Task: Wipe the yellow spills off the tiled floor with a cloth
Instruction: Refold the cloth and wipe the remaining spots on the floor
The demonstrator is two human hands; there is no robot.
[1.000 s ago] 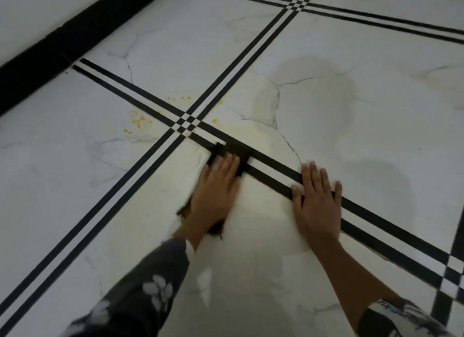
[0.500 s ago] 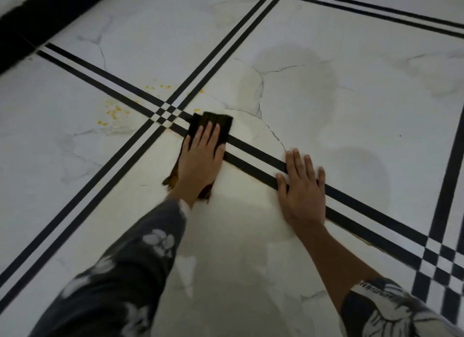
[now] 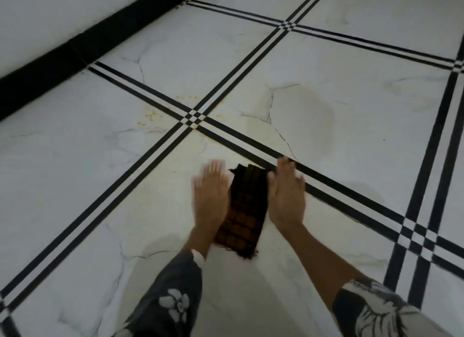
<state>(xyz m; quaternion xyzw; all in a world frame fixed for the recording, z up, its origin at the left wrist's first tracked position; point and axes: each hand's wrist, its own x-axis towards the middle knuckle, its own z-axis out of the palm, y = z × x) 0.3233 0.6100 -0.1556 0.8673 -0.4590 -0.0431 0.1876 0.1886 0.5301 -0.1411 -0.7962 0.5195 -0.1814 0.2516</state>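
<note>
The dark cloth (image 3: 247,211) is laid on the tiled floor (image 3: 351,125) between the left hand (image 3: 211,198) and right hand (image 3: 287,196). Both are held flat with straight fingers, gripping nothing. The yellow spills (image 3: 148,117) are seen well beyond.

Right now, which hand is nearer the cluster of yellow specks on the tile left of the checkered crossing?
Left. The left hand is at the left edge of the cloth, below and right of the yellow specks; the right hand is across the cloth, farther right.
</note>
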